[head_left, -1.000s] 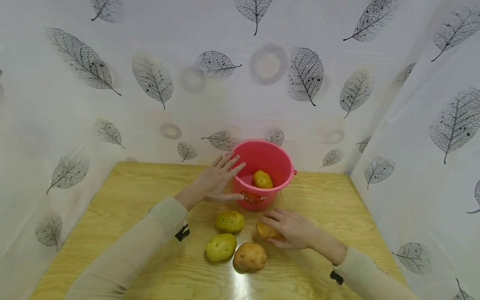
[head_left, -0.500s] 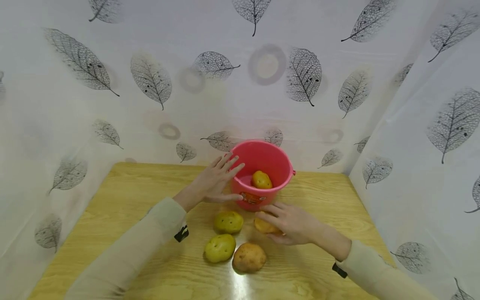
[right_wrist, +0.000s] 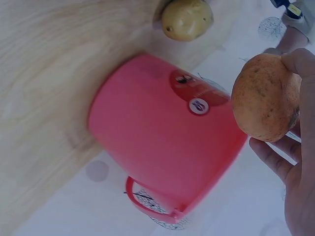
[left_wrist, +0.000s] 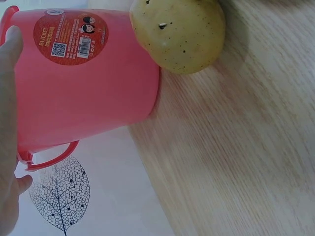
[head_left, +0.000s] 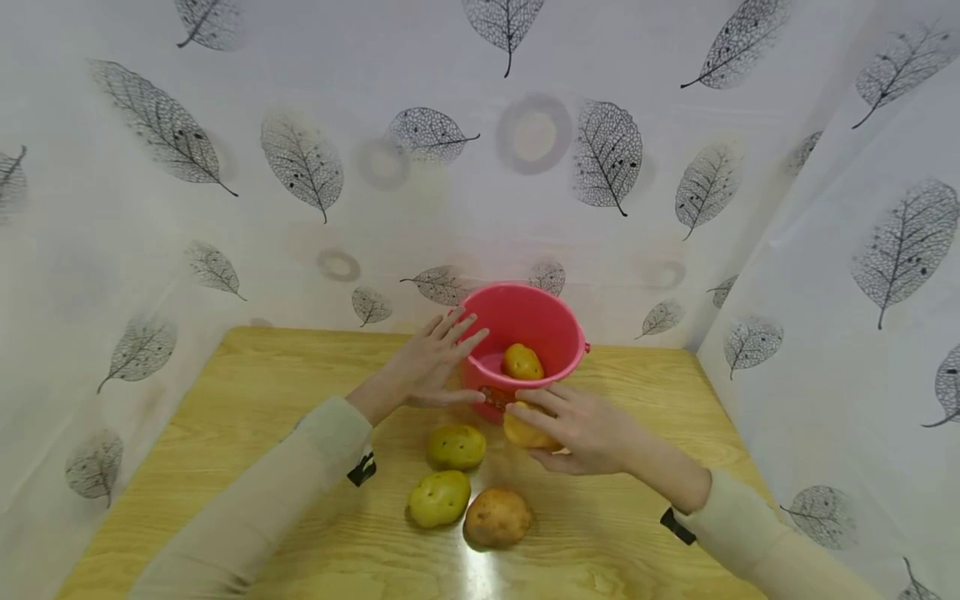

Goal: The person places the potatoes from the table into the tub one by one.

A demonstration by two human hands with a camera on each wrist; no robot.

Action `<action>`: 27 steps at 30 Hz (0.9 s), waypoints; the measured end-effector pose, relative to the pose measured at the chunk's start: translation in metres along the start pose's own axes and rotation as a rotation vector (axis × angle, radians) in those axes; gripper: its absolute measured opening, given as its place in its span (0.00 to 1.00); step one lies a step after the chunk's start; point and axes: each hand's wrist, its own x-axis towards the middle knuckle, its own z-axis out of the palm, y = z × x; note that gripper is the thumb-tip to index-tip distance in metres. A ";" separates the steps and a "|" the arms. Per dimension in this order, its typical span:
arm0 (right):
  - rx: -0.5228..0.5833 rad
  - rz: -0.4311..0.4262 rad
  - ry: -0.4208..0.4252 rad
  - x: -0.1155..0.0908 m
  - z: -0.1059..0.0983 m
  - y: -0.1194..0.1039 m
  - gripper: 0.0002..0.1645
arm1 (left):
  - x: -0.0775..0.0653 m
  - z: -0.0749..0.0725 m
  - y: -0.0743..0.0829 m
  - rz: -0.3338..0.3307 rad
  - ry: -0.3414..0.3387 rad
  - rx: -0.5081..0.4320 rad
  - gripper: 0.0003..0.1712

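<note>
My right hand (head_left: 588, 425) grips a brownish potato (right_wrist: 266, 97) between thumb and fingers, lifted in front of the pink bucket (head_left: 525, 312). Inside the bucket lies one yellow potato (head_left: 522, 362). My left hand (head_left: 431, 362) rests at the bucket's left rim with its fingers spread and straight, the thumb along the outer wall. In the left wrist view, part of that hand (left_wrist: 7, 98) shows at the rim, beside the bucket's round red label (left_wrist: 71, 38).
Two yellow-green potatoes (head_left: 457, 447) and one brown potato (head_left: 498, 517) lie on the wooden table (head_left: 300, 367) in front of the bucket. A white curtain (head_left: 450, 200) with leaf prints hangs behind and at both sides.
My right hand has raised the brownish potato from the table and moved it up toward the bucket's front. The left hand stays at the rim.
</note>
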 end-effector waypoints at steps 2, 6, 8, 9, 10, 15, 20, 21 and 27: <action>-0.003 -0.005 0.024 0.004 -0.004 0.003 0.44 | 0.000 0.000 0.000 0.000 0.002 -0.002 0.59; -0.042 -0.019 0.066 0.011 -0.012 0.010 0.45 | -0.001 0.000 0.002 -0.003 0.005 -0.009 0.59; -0.053 -0.021 0.075 0.014 -0.016 0.014 0.47 | -0.001 0.000 0.003 -0.007 0.002 -0.011 0.59; -0.054 -0.021 0.080 0.015 -0.018 0.016 0.47 | -0.001 0.000 0.003 -0.008 0.002 -0.013 0.59; -0.052 -0.017 0.082 0.017 -0.019 0.018 0.47 | -0.002 0.000 0.003 -0.010 0.000 -0.012 0.59; -0.028 0.010 0.109 0.021 -0.025 0.029 0.45 | -0.002 0.000 0.004 -0.017 -0.009 -0.016 0.59; -0.012 0.039 0.132 0.023 -0.029 0.040 0.45 | -0.003 0.000 0.007 -0.022 -0.019 -0.026 0.59; -0.014 0.042 0.136 0.023 -0.029 0.042 0.45 | -0.003 0.000 0.007 -0.021 -0.017 -0.027 0.59; -0.022 0.046 0.144 0.027 -0.031 0.052 0.43 | -0.004 -0.002 0.010 -0.029 -0.022 -0.035 0.60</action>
